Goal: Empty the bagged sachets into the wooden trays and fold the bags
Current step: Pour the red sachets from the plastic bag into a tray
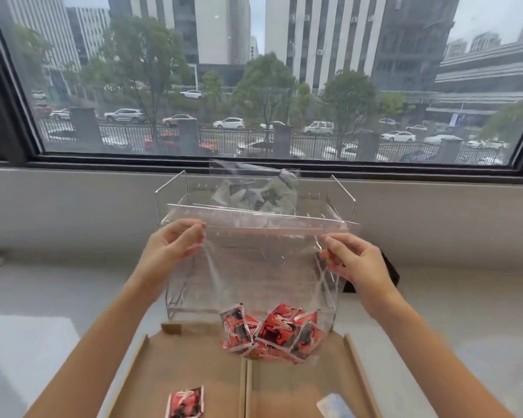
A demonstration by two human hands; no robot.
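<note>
I hold a clear plastic bag (263, 267) upright by its top edge. My left hand (171, 247) pinches its top left corner and my right hand (352, 260) pinches its top right corner. Several red and black sachets (272, 331) sit bunched in the bag's bottom, just above the divider between two wooden trays. One red sachet (185, 402) lies in the left wooden tray (139, 354). A pale blue sachet (334, 404) lies in the right wooden tray (355, 357).
Behind the bag stands a clear acrylic bin (341, 203) that holds a second clear bag of grey sachets (255, 191). A dark object (390, 273) lies behind my right hand. All this rests on a pale stone sill (58, 285) under a large window.
</note>
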